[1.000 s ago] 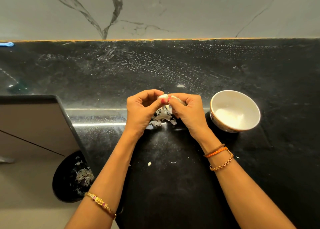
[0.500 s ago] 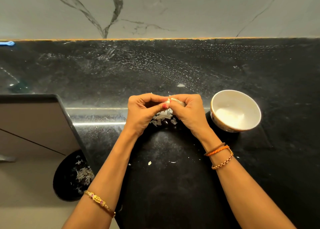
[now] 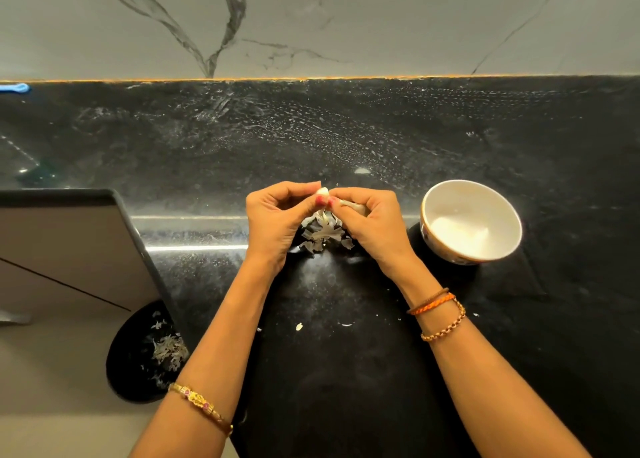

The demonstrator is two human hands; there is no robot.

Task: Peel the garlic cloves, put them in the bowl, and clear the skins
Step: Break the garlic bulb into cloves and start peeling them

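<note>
My left hand [image 3: 273,224] and my right hand [image 3: 372,227] meet fingertip to fingertip over the black counter. Between them they pinch a small white garlic clove [image 3: 322,191]. More garlic [image 3: 356,207] shows in the curl of my right fingers. Under the hands lies a heap of pale garlic skins [image 3: 322,234]. A white bowl [image 3: 429,222] stands just right of my right hand, with pale peeled cloves in its bottom.
A black bin [image 3: 124,371] with skins inside stands on the floor at the lower left, below the counter edge. A grey cabinet door [image 3: 65,250] juts out at the left. Small skin scraps [image 3: 299,326] lie near the counter's front. A marble wall backs the counter.
The hands stayed together over the skin heap, shifting only slightly. The clove's white tip shows again between the fingertips after being mostly covered half a second ago.
</note>
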